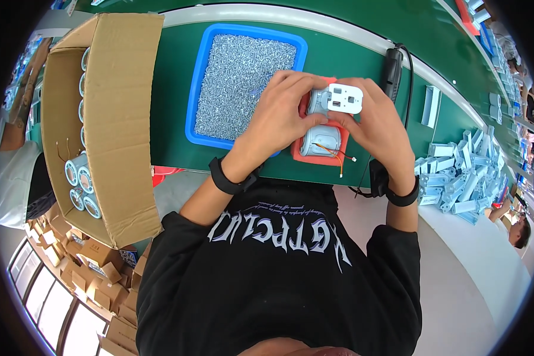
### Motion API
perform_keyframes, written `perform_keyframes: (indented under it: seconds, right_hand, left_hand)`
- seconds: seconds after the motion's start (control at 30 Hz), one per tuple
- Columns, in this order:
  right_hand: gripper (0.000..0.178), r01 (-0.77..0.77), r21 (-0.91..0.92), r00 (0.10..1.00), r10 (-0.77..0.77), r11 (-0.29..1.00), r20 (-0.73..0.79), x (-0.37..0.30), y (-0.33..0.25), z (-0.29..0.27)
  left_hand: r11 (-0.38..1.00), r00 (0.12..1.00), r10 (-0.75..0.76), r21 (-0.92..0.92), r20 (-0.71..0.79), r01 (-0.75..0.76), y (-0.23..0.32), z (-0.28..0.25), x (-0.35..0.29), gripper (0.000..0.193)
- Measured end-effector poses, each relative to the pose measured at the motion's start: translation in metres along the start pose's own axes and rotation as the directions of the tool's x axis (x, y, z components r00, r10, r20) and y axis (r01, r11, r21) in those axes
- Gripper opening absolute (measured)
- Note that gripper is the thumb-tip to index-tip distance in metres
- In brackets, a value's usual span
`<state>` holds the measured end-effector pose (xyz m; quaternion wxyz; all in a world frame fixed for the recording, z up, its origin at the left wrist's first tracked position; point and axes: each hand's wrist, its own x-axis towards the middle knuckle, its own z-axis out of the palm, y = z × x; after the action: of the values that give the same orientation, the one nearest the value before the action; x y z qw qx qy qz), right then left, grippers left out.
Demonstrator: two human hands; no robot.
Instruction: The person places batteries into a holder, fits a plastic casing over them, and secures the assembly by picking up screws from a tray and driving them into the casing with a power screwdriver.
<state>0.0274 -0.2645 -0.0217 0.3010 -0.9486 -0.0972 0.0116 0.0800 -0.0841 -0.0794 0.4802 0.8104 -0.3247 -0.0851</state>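
My left hand (283, 108) curls round the left side of a light grey-blue plastic housing (319, 101), its thumb pressed along the near edge. From the other side my right hand (374, 118) closes on a white plate (346, 98) with several square cut-outs, which sits against the housing's right end. Both hands partly hide these parts, so I cannot tell whether they are joined. Just below the hands, a second rounded grey-blue housing (320, 141) lies in a red fixture (320, 159). Thin orange, red and black wires (337, 156) with small white connectors trail from it.
Left of my hands lies a blue tray (192, 113) full of small screws. A cardboard box (126, 124) with cylindrical housings stands further left. A black corded electric screwdriver (391, 72) lies at the back right. Grey-blue brackets (466, 172) are heaped at right, near a single channel-shaped piece (431, 107).
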Motion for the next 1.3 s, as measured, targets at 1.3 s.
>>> perform_keyframes:
  seconds: [1.3]
  right_hand:
    - [0.045, -0.779, 0.125, 0.47, 0.704, 0.615, -0.532, -0.068, 0.14, -0.05]
  left_hand:
    - [0.979, 0.979, 0.18, -0.118, 0.094, -0.169, 0.024, 0.006, -0.039, 0.012]
